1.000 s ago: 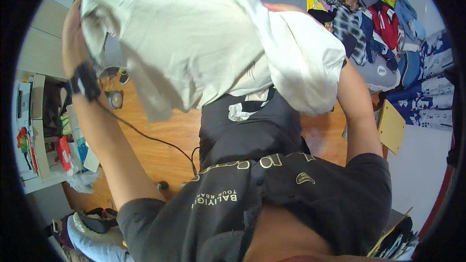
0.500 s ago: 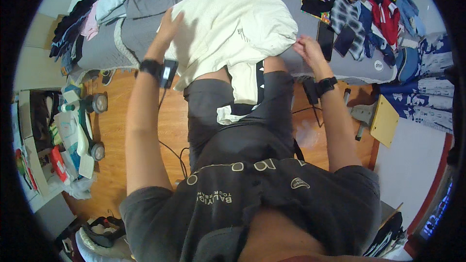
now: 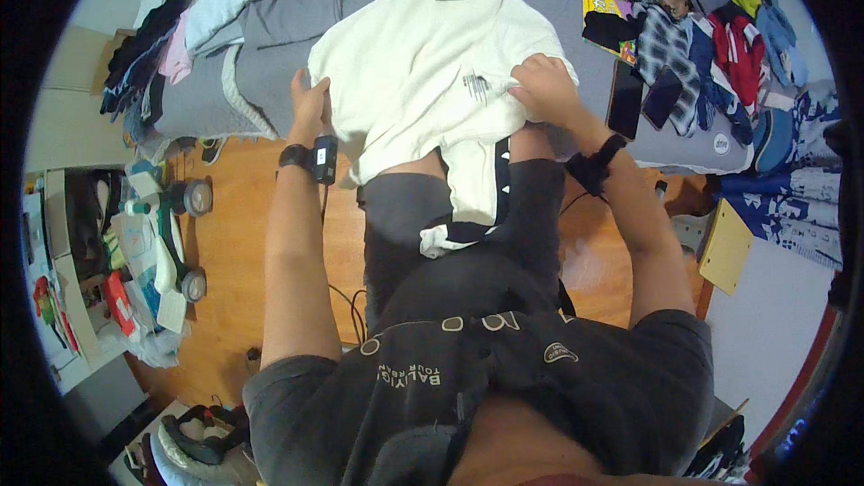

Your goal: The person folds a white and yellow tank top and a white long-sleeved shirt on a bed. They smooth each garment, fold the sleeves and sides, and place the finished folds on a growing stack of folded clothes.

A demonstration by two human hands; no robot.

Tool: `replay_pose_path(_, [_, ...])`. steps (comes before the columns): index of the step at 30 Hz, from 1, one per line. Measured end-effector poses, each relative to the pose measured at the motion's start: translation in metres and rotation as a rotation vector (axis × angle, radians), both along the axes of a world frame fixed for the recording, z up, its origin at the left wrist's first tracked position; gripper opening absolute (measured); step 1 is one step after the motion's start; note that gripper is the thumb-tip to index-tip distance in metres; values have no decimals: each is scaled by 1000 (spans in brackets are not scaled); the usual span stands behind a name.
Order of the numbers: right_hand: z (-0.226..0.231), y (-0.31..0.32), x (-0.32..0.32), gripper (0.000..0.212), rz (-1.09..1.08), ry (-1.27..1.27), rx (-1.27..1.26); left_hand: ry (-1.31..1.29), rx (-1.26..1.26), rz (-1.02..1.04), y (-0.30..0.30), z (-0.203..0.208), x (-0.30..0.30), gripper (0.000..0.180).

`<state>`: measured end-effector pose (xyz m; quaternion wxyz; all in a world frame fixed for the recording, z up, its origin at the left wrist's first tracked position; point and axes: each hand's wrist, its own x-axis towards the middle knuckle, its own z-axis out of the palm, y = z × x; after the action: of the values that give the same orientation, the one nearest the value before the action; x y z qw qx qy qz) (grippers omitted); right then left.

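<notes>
Pinching cream top (image 3: 405,72), my right hand (image 3: 547,88) curled, left hand (image 3: 309,110) half-open at its edge, hold unclear, grey bed (image 3: 277,72) alongside, filled shelf (image 3: 58,214) left.

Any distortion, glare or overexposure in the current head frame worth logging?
Head view: strong fisheye distortion, black corners; head view: a pale patch, possibly glare, on the orange-brown wooden floor; head view: the cream fabric garment looks bright, yet its folds remain readable.

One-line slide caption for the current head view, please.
Left hand at one edge of a cream top, right hand on it, spread across grey bed and lap.
</notes>
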<state>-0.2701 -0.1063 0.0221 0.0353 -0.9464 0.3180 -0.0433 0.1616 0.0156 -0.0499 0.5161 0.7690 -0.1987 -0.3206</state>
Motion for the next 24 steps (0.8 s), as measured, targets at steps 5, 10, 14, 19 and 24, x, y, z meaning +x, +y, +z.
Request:
replay_pose_path(5, [32, -81, -71, 29, -396, -951, 737, -99, -134, -157, 1, 10, 17, 48])
replay_pose_path(10, [26, -133, -153, 27, -1001, -1451, 708, -361, -226, -60, -1, 0, 27, 58])
replay_pose_path(14, [-19, -128, -160, 47, -1098, -867, 107, -562, 160, 89, -7, -12, 21, 75])
replay_pose_path(19, [-18, -109, -122, 58, -661, -424, -344, -817, 272, -44, -17, -6, 14, 77])
replay_pose_path(24, [-9, -111, -98, 61, -864, -149, -410, -1112, 138, -372, -50, 9, 6, 61])
